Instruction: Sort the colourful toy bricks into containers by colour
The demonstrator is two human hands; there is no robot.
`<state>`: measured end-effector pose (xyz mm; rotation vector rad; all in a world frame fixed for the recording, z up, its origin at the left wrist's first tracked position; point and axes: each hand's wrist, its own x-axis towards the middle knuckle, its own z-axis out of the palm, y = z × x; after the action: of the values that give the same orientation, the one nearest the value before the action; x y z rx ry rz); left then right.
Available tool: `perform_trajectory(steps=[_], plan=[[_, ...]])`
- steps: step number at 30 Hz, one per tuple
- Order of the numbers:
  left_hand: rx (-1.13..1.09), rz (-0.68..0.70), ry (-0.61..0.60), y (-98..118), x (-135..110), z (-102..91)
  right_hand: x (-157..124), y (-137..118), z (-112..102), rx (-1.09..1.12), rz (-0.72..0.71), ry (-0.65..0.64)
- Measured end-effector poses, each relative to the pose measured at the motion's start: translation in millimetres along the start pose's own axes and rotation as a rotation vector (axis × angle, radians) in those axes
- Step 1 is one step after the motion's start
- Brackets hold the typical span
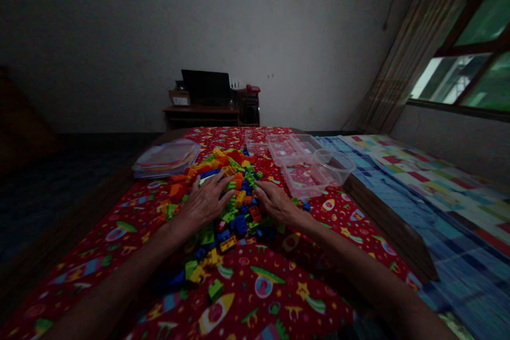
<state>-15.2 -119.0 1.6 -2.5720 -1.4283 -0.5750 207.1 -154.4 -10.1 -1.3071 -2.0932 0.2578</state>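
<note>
A heap of toy building bricks in orange, yellow, green and blue lies on a red patterned cloth. My left hand rests on the heap's left side with its fingers spread, and nothing shows in its grip. From the right, my right hand reaches to the heap's edge, its fingers stretched toward the bricks; the fingertips are partly hidden. Closer to me, a green brick lies apart from the heap.
Clear plastic containers stand at the right back of the cloth. Stacked plastic lids lie at the left. Beyond are a desk with a dark monitor. Right of the table is a bed with a checked cover.
</note>
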Motion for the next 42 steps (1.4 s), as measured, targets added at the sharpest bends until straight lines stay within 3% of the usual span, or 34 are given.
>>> perform_trajectory(steps=[4,7,11,14,17,21,23,27,30,33,35,37,42], plan=[[0.039,0.004,-0.013,0,0,-1.0,-19,3,-2,-0.14,-0.011,0.102],[0.041,0.006,-0.02,1,0,-2.9,-40,8,-1,-0.223,0.072,0.025],[0.034,0.001,-0.011,2,-1,-1.3,-54,0,9,-0.161,0.086,-0.082],[0.023,0.027,0.023,0,-4,3.9,-47,-9,12,-0.093,0.048,-0.125],[-0.045,0.063,0.019,-7,-2,4.8,-30,-7,8,-0.019,-0.009,-0.048],[-0.192,0.033,0.048,-22,8,-15.0,-10,-3,-3,0.053,-0.07,0.138],[-0.233,0.033,0.091,-28,9,-31.2,-10,-11,-5,0.042,-0.161,0.153],[-0.225,0.166,0.085,-26,-21,-55.2,-33,-46,0,-0.135,-0.54,-0.096],[-0.169,0.352,0.006,-8,-70,-59.0,-54,-67,6,-0.237,-0.812,-0.297],[-0.117,0.566,-0.099,18,-118,-55.2,-60,-72,13,-0.271,-0.964,-0.375],[-0.1,0.738,-0.179,30,-137,-50.0,-55,-69,20,-0.314,-1.01,-0.364],[-0.044,0.791,-0.213,35,-142,-42.3,-45,-63,28,-0.394,-1.011,-0.311],[0.101,0.711,-0.019,10,-104,-18.6,0,-43,44,-0.51,-0.856,-0.174]])
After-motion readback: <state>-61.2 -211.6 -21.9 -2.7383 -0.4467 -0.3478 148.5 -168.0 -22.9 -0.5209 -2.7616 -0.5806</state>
